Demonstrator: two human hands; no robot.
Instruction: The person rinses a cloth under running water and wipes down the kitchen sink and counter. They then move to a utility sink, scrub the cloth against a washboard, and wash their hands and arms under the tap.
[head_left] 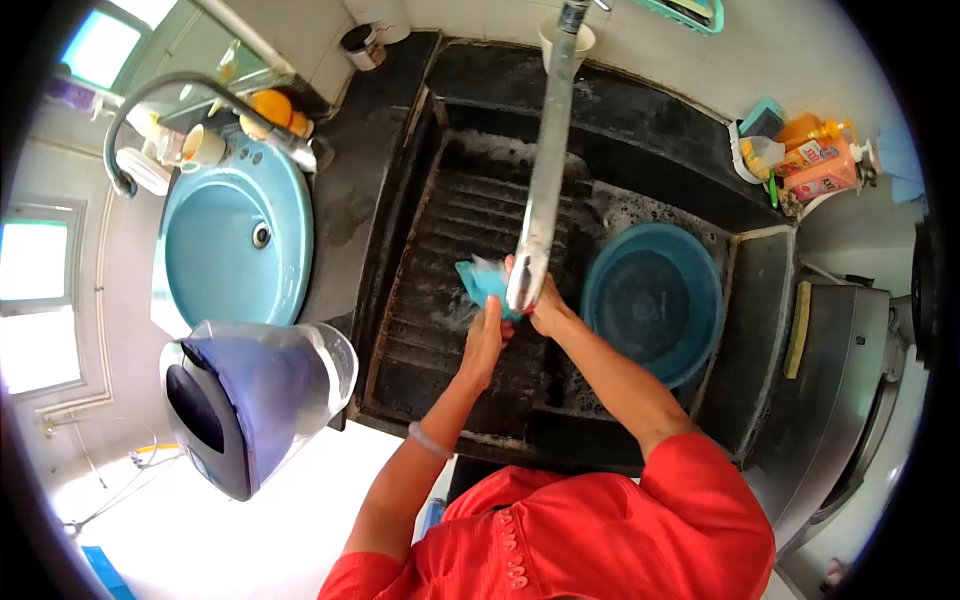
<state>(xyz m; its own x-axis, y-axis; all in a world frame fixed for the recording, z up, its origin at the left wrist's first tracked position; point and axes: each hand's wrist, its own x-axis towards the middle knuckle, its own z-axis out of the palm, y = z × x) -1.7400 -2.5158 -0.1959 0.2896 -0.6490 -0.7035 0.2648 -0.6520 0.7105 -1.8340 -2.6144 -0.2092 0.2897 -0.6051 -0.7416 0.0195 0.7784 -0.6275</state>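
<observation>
I can't read any words or numbers for sure from where I stand. Over on the far right, two bottles have writing on them, but it is too small and fuzzy. The orange bottle [808, 153] has pale marks on its front. The pink bottle [826, 181], just beside it on the near side, has a label with marks too. On the right, the big grey metal machine [835, 400] has a tiny dark badge, too little to make out. The blue tub [713, 310] has a pale, blurry mark on its bottom, and I can't tell if it is letters.
</observation>
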